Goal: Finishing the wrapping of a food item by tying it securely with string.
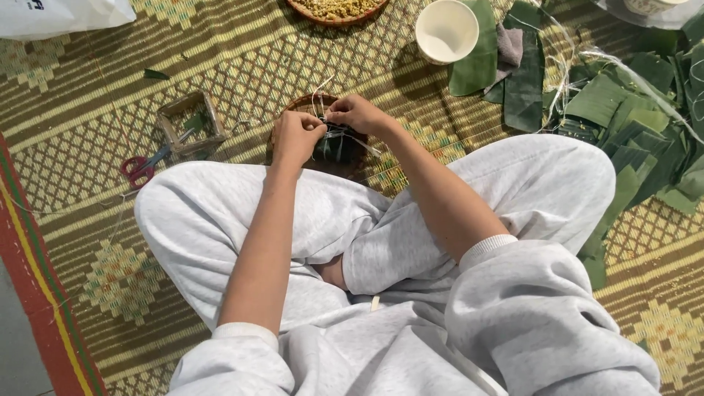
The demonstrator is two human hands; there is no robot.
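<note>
Woven mat underfoot; left hand and right hand pinch strings taut over the leaf parcel, binding it.

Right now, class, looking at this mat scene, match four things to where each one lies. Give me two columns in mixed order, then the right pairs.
Things:
1. white bowl
2. red-handled scissors
3. square wooden frame
4. leaf-wrapped parcel

Places:
A. under both hands, on a round woven tray
B. far side of the mat, beside a big green leaf
C. left of the tray, standing open on the mat
D. by the person's left knee, handles toward the mat's red border

Pairs: 1-B, 2-D, 3-C, 4-A
</note>
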